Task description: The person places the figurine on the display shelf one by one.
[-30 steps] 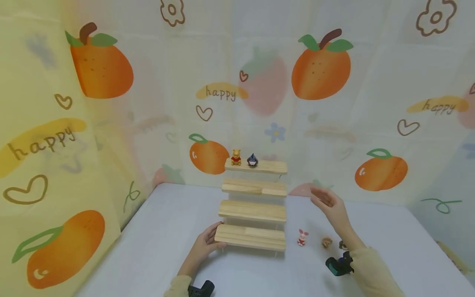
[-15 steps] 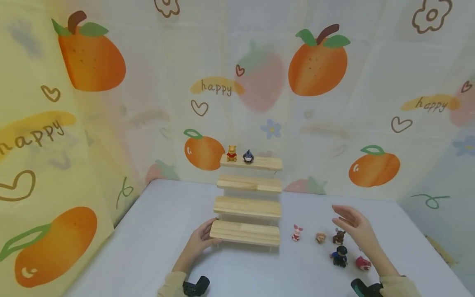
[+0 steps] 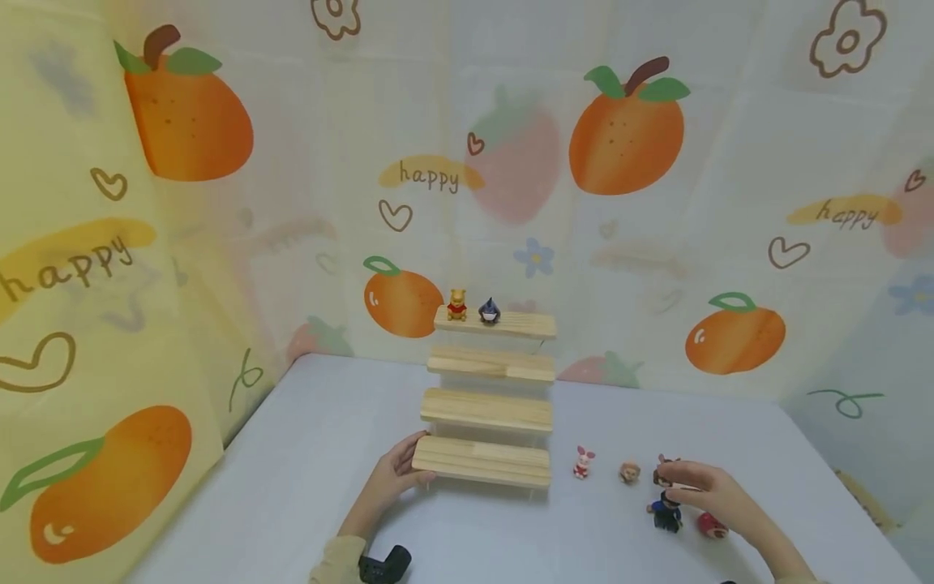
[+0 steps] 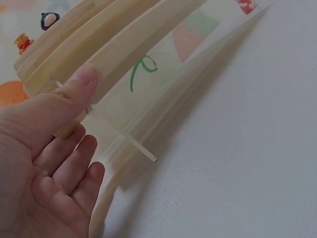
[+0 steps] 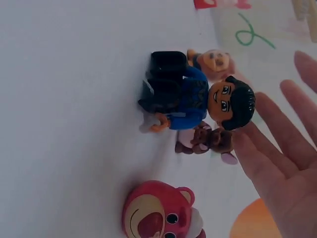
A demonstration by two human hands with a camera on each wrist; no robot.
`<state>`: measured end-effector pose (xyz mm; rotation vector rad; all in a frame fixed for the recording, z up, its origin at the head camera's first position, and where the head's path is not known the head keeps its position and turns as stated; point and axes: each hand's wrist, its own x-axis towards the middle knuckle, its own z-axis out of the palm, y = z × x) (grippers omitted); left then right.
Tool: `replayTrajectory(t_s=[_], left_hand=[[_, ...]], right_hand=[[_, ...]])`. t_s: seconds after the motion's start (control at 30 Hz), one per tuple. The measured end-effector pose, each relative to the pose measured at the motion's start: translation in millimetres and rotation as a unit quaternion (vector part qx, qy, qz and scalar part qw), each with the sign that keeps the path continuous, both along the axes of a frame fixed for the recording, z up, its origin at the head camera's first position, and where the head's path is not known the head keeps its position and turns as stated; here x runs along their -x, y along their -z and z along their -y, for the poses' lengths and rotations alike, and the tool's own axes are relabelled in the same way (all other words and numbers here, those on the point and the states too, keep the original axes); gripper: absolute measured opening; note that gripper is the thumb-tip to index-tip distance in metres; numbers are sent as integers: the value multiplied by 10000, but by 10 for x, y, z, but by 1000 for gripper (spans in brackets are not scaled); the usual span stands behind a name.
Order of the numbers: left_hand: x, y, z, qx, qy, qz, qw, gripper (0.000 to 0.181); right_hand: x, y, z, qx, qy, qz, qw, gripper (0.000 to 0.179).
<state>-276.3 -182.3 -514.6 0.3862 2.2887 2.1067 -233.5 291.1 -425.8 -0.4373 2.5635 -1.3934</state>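
My left hand [image 3: 396, 474] grips the left end of the bottom board of a stepped wooden shelf [image 3: 481, 462]; in the left wrist view the thumb [image 4: 81, 82] lies on the board and the other fingers curl below. My right hand [image 3: 711, 491] hovers with extended fingers over several small toy figures, holding nothing. Closest to its fingertips is a black-haired toy man in blue [image 5: 190, 96]. Beside him are a brown figure with large ears [image 5: 205, 139] and a red-pink bear toy [image 5: 158, 210]. Whether the fingertips touch the man's head cannot be told.
A yellow bear figure [image 3: 456, 306] and a dark blue donkey-like figure [image 3: 490, 311] sit on the top board. Right of the shelf stand a pink long-eared figure [image 3: 583, 462] and a tan figure [image 3: 630, 472]. A fruit-printed cloth [image 3: 627, 243] hangs behind the white table [image 3: 306, 454].
My right hand has moved right and down from beside the shelf to above the toy figures. My left hand keeps its grip on the bottom board. The head view has shifted slightly.
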Motion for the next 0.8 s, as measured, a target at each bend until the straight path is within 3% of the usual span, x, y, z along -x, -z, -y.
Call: replayTrajectory(t_s=[0.2, 0.4, 0.53, 0.8], left_hand=[[-2, -20, -5, -2, 36, -69, 10000, 73], [-2, -10, -16, 40, -33, -31, 10000, 75], [3, -10, -25, -56, 33, 15, 10000, 75], [12, -6, -1, -185, 6, 229, 9996, 73]], right_hand=[[17, 17, -89, -366, -261, 135, 9989, 42], [29, 75, -165, -396, -338, 404, 9978, 45], [25, 97, -198, -491, -550, 278, 9969, 41], [35, 89, -116, -751, -468, 170, 9959, 42]])
